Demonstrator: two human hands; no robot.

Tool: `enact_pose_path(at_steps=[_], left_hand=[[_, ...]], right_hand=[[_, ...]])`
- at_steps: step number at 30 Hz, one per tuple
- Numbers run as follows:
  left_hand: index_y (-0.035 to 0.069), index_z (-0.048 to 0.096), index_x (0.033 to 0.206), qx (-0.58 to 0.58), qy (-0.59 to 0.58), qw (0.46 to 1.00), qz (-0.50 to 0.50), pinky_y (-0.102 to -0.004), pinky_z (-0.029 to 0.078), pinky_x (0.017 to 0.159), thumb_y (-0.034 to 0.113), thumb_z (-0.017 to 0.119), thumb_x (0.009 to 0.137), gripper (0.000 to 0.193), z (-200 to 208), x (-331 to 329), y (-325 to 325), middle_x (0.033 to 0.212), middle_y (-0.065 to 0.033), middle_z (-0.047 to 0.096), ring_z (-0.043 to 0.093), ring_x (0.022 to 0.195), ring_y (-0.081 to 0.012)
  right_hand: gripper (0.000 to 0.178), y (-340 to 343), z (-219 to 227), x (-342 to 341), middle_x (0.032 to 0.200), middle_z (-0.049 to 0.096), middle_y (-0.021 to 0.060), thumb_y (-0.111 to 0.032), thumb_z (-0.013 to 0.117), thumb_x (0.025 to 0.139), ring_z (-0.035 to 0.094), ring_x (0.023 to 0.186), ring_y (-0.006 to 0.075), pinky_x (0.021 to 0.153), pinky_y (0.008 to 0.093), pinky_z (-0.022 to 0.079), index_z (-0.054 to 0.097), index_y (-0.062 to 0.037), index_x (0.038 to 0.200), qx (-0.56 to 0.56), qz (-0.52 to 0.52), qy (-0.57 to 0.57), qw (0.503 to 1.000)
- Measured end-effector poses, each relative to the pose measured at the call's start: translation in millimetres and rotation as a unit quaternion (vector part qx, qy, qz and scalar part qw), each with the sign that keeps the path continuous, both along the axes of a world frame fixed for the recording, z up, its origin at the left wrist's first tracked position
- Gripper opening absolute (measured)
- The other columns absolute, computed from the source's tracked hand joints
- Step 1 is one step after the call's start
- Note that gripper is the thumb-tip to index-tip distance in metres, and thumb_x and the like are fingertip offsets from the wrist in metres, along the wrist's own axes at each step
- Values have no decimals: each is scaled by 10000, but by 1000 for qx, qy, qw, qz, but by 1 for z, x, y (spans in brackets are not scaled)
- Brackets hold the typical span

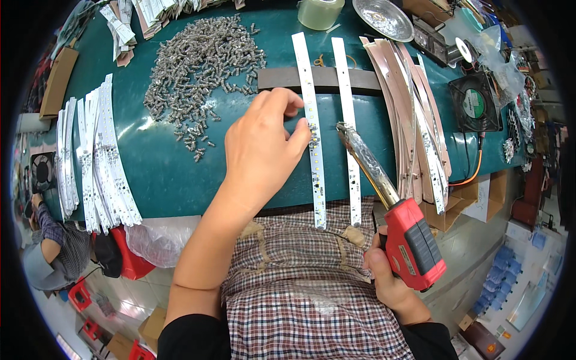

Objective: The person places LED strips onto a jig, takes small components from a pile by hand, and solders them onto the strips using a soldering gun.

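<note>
While the right hand [390, 285] grips a red-and-black soldering gun [414, 246], tip beside the right narrow white circuit strip [344, 96], the left hand [255, 141] curls by the matching left strip [308, 90], thumb and forefinger narrowly parted; whether holding anything, I can't tell. Both cross a dark flat bar [279, 78]. I'd judge the work midway: small silvery metal fittings [198, 66] lie heaped, plenty left; which pinkish-backed strips [390, 96] are finished is unclear.

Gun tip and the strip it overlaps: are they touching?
Cannot tell. The head view looks down on the gun tip, which overlaps the strip in the picture; neither contact nor a gap beneath it shows plainly.
</note>
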State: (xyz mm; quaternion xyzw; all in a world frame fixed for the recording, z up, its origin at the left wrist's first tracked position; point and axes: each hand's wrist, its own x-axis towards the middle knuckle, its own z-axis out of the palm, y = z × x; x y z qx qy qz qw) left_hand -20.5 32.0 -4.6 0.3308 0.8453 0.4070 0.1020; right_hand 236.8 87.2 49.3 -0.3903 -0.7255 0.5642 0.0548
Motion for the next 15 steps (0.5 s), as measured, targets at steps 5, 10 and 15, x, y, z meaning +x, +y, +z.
enact_pose_path(at_steps=[5, 10, 15], left_hand=[[98, 670, 958, 61, -17, 996, -64, -328, 511, 624, 91, 670, 808, 150, -9, -6, -6, 886, -28, 656, 647, 661, -186], [103, 699, 952, 78, -8, 995, -67, -312, 504, 610, 86, 663, 821, 136, -12, -6, -4, 879, -39, 653, 636, 631, -177], [77, 732, 977, 85, -13, 994, -61, -244, 476, 605, 19, 668, 811, 187, -13, -4, -5, 876, -32, 654, 569, 630, -117]], right_hand=[[181, 1, -6, -13, 858, 585, 91, -45, 705, 837, 585, 735, 217, 658, 355, 471, 608, -17, 987, -8, -6, -5, 1000], [148, 0, -14, -19, 859, 577, 71, -46, 667, 888, 568, 736, 175, 635, 327, 464, 601, -14, 1017, 45, 19, 29, 998], [97, 0, -11, -28, 778, 558, 32, -69, 629, 933, 537, 674, 126, 596, 300, 439, 600, -14, 1008, -30, 0, 26, 999]])
